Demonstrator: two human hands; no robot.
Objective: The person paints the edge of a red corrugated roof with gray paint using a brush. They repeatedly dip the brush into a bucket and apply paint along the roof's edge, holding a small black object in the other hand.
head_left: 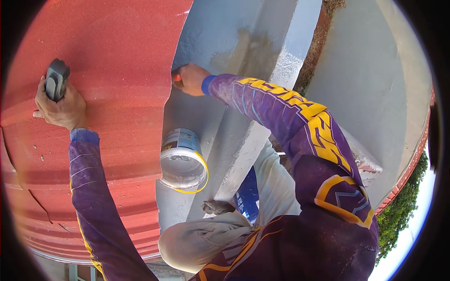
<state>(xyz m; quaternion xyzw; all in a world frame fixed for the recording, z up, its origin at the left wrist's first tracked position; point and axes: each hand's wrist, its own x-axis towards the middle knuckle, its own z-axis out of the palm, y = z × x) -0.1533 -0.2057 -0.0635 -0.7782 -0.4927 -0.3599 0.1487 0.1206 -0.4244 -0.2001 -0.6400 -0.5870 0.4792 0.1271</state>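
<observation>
My left hand (63,107) is on the red corrugated roof sheet (117,61), its fingers closed round a dark grey, block-like object (57,79) whose exact kind I cannot make out. At the sheet's edge, my right hand (193,79) is closed on a tool with an orange-red handle (177,78); its working end is hidden by the hand and the sheet. Around that hand lies a grey coated gutter (220,61), with a darker wet-looking patch beyond it. Nearer me, a paint bucket (183,140) tilts in the gutter, light grey paint coating its inside.
A raised grey ledge (262,126) runs beside the gutter. My bent legs (276,182) straddle this area, near a blue container (247,196) and a dark shoe (218,207). On the right are a grey slab (370,61), a rough brown gap (316,51) and green foliage (403,210).
</observation>
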